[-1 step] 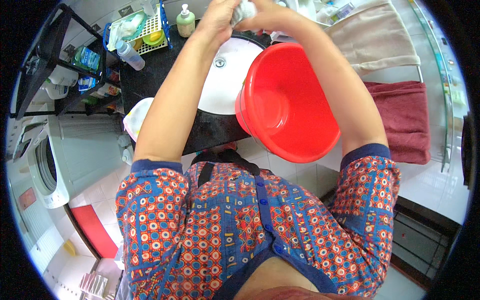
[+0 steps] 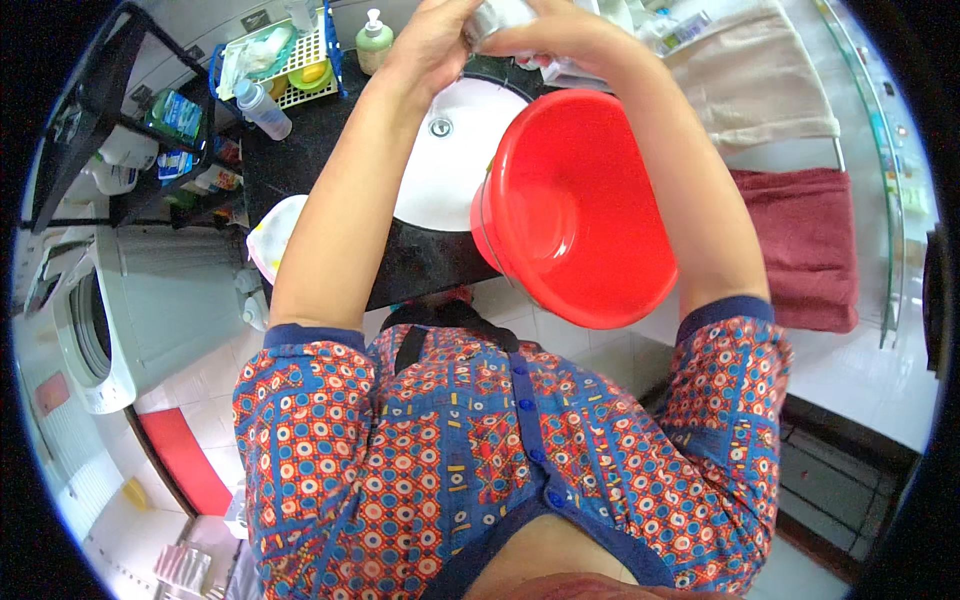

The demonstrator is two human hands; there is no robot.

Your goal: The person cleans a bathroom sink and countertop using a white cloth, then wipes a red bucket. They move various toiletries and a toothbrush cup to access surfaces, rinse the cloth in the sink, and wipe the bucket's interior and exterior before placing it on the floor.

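At the far edge of the sink, my left hand [image 2: 435,50] and my right hand [image 2: 550,32] are both closed around a bunched greyish-white cloth [image 2: 500,17]. The top of the picture cuts off part of the hands and cloth. Below them lies the white oval sink [image 2: 450,175] with a round metal drain. A red bucket [image 2: 575,225] with a thin wire handle leans on the sink's right side, its mouth tilted toward me. My right forearm passes over its rim.
A soap pump bottle [image 2: 374,42], a spray bottle [image 2: 262,110] and a wire rack [image 2: 305,75] stand on the black counter [image 2: 345,130]. A white vessel [image 2: 275,238] sits by my left forearm. Beige [image 2: 755,80] and maroon towels [image 2: 800,245] hang at right; a washing machine [image 2: 95,330] is at left.
The cloth has shifted a little between my hands and shows slightly more of itself. My right forearm has moved slightly left. The bucket stays in place.
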